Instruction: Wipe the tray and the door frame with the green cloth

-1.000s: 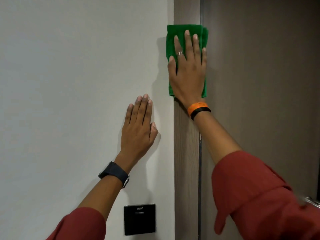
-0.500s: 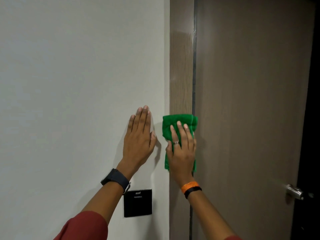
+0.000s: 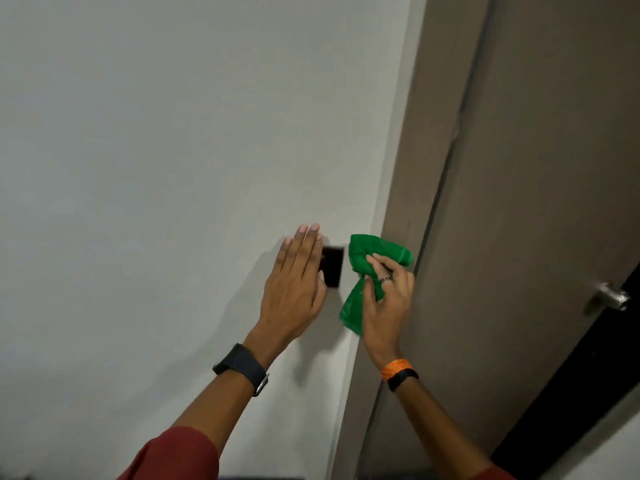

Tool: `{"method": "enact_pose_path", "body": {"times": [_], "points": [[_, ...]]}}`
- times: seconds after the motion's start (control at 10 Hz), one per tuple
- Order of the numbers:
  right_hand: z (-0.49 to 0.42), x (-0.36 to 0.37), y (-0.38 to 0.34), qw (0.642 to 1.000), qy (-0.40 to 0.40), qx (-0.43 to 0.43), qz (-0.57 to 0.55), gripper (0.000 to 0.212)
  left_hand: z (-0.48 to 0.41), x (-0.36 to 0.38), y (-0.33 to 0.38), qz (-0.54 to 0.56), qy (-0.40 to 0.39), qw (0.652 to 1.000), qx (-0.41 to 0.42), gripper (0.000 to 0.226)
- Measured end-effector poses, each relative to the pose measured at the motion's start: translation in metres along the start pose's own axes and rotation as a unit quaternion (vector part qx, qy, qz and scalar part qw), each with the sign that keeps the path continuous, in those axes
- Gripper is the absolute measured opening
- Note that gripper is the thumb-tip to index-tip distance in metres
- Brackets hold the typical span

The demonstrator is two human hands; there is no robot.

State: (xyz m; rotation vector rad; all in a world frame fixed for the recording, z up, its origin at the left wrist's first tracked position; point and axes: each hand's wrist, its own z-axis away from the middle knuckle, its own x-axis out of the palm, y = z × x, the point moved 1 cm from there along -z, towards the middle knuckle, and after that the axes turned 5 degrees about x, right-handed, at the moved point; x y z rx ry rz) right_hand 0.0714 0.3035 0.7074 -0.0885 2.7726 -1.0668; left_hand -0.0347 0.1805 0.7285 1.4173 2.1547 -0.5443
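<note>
My right hand point(image 3: 386, 299) grips the bunched green cloth point(image 3: 363, 265) against the brown wooden door frame point(image 3: 415, 168), low on the frame beside the wall's edge. Part of the cloth hangs below my fingers. My left hand point(image 3: 294, 282) is flat and open on the white wall point(image 3: 173, 168), fingers together, just left of the cloth and partly covering a black wall panel point(image 3: 333, 266). No tray is in view.
The brown door point(image 3: 536, 202) stands right of the frame, with a metal handle point(image 3: 611, 296) at its right edge. A dark gap point(image 3: 588, 393) runs along the door's right side.
My right hand has slid the cloth down the frame from high up to the level of the black panel, and the cloth is now bunched. My left hand has moved down the wall too.
</note>
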Motion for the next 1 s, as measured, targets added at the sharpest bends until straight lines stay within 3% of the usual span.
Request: {"method": "enact_pose_path", "body": {"times": [0.2,0.5,0.7,0.9,1.0], "points": [[0.148,0.022,0.048,0.981,-0.164,0.094,0.044,0.037,0.145,0.048,-0.008,-0.018,-0.123,0.991,-0.057,0.069],[0.393,0.071,0.194,0.891,-0.357,0.258,0.106,0.034,0.427,0.162,-0.013,0.015,-0.318,0.928,-0.193,0.067],[0.555,0.109,0.325,0.815,-0.484,0.214,0.236,0.042,0.622,0.264,-0.012,0.051,-0.411,0.87,-0.268,0.064],[0.655,0.142,0.409,0.728,-0.58,0.131,0.342,0.045,0.744,0.344,-0.006,0.085,-0.464,0.832,-0.292,0.073],[0.673,0.144,0.417,0.765,-0.536,0.089,0.346,0.042,0.769,0.362,-0.004,0.087,-0.469,0.823,-0.309,0.072]]}}
